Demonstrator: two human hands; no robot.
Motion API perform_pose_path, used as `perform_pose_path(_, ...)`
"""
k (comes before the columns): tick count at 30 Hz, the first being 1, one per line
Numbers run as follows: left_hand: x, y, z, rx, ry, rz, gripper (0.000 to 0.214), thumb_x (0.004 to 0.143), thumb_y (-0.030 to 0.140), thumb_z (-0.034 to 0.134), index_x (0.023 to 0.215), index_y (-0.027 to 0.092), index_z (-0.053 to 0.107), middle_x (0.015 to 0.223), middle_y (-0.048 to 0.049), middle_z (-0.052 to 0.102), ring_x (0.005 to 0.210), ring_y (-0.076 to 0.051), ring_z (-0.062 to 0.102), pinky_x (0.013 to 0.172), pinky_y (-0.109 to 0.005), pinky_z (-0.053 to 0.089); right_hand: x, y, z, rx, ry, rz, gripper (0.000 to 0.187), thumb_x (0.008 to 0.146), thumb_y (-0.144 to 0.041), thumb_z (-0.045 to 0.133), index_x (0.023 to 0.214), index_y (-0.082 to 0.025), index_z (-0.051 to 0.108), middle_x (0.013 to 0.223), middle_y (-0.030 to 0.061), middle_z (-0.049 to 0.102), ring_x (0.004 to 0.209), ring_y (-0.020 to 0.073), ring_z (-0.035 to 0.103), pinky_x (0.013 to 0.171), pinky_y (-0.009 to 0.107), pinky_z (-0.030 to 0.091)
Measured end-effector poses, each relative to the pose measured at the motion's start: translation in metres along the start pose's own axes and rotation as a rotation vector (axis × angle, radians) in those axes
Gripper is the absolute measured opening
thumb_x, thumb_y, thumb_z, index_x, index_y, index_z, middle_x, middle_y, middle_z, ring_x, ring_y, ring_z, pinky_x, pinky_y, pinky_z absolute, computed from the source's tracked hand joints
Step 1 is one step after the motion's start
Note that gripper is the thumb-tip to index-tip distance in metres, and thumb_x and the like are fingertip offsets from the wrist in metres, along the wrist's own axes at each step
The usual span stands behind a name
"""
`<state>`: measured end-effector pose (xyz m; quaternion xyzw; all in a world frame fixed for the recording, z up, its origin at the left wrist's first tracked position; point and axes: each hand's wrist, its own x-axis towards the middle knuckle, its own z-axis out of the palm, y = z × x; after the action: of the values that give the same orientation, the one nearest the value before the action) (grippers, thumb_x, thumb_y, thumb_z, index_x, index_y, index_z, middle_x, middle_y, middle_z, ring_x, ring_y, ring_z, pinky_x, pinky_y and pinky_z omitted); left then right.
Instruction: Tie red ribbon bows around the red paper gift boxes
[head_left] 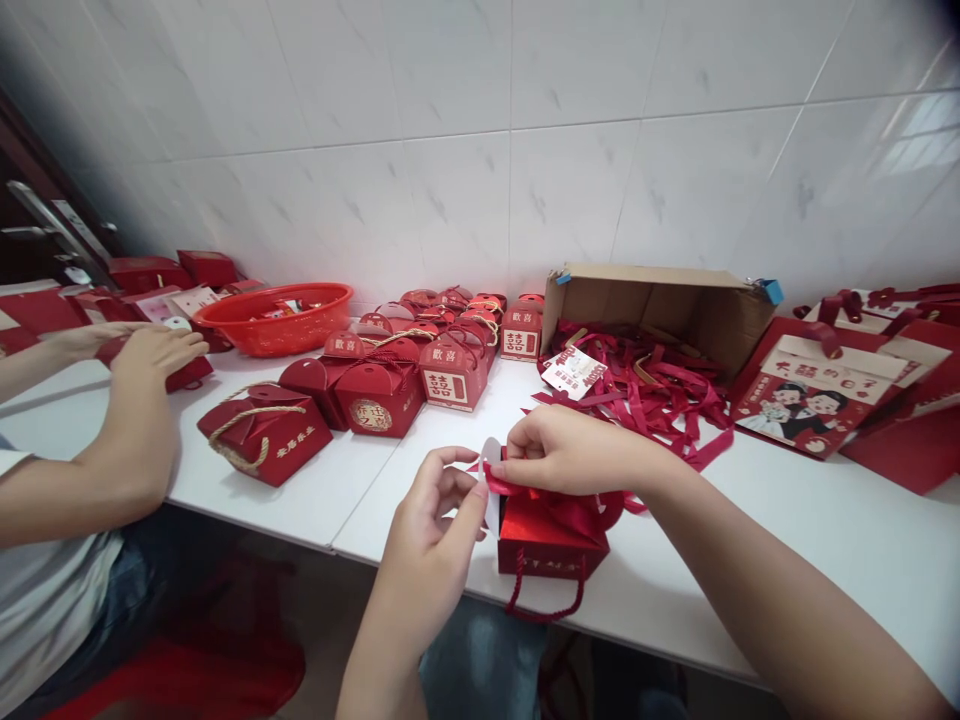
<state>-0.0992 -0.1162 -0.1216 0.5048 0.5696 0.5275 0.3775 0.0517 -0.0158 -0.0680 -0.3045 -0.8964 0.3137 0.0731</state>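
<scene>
Head view, and both hands are busy right at the near edge of the desk [825,540]. The right hand [559,450] is curled over, fingertips pinching a red ribbon [504,484] just above the small red gift bag [551,545]. The left hand [442,500] comes in from the other side, half closed, with its thumb and forefinger nipped on what looks like the white tag [491,455], though the overlap makes that hard to call. The bag stands upright directly beneath the right hand, its cord handle dangling over the desk edge.

Beyond the right hand lies a tangled pile of ribbons [652,385], spilling from a tipped cardboard box [652,300]. Further right of that hand sits a printed gift bag [817,400]. Beyond the left hand is a cluster of red gift boxes [420,360] and a red basket [274,315]. Far left, a co-worker's hand [154,350] rests on another red box.
</scene>
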Motion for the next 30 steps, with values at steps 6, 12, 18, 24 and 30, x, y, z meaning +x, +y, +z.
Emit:
perform_pose_path(6,-0.001,0.003,0.004,-0.009,0.001,0.022,0.023,0.084,0.034,0.055,0.103,0.023,0.051,0.074,0.0030,0.054,0.068,-0.013,0.053,0.059,-0.022,0.048,0.003,0.003,0.003,0.012,0.039,-0.006,0.034,0.080,-0.039,0.049,0.055,-0.018,0.040,0.050,-0.0057,0.034,0.047,0.0078,0.032,0.044,0.022,0.024)
perform_pose_path(12,0.004,0.000,0.009,-0.081,0.063,-0.058,0.030,0.085,0.048,0.050,0.100,0.022,0.052,0.068,0.0031,0.054,0.061,-0.013,0.054,0.051,-0.021,0.048,0.003,0.002,0.004,0.025,0.041,-0.003,0.033,0.080,-0.038,0.049,0.054,-0.018,0.040,0.051,-0.0051,0.035,0.048,0.0081,0.032,0.045,0.023,0.025)
perform_pose_path(18,0.015,-0.011,0.015,-0.309,0.019,-0.044,0.030,0.080,0.047,0.058,0.071,0.019,0.051,0.061,0.0053,0.043,0.052,-0.008,0.043,0.043,-0.017,0.040,0.001,0.001,0.005,0.012,0.059,-0.005,0.033,0.082,-0.038,0.047,0.056,-0.019,0.040,0.051,-0.0056,0.036,0.048,0.0077,0.032,0.045,0.023,0.024)
perform_pose_path(24,0.019,-0.015,0.015,-0.429,0.054,-0.078,0.028,0.078,0.040,0.062,0.066,0.017,0.050,0.056,0.0069,0.043,0.045,-0.005,0.039,0.043,-0.016,0.035,-0.001,0.000,0.004,0.019,0.115,-0.044,0.031,0.082,-0.035,0.049,0.058,-0.018,0.042,0.054,-0.0047,0.039,0.051,0.0084,0.035,0.047,0.023,0.026)
perform_pose_path(30,0.025,-0.016,0.008,-0.609,0.189,-0.040,0.024,0.078,0.029,0.058,0.063,0.017,0.045,0.055,0.0061,0.047,0.047,-0.007,0.047,0.045,-0.018,0.037,-0.005,-0.003,-0.002,-0.002,0.142,-0.030,0.030,0.083,-0.037,0.051,0.060,-0.018,0.047,0.057,-0.0034,0.046,0.054,0.0094,0.040,0.050,0.023,0.028)
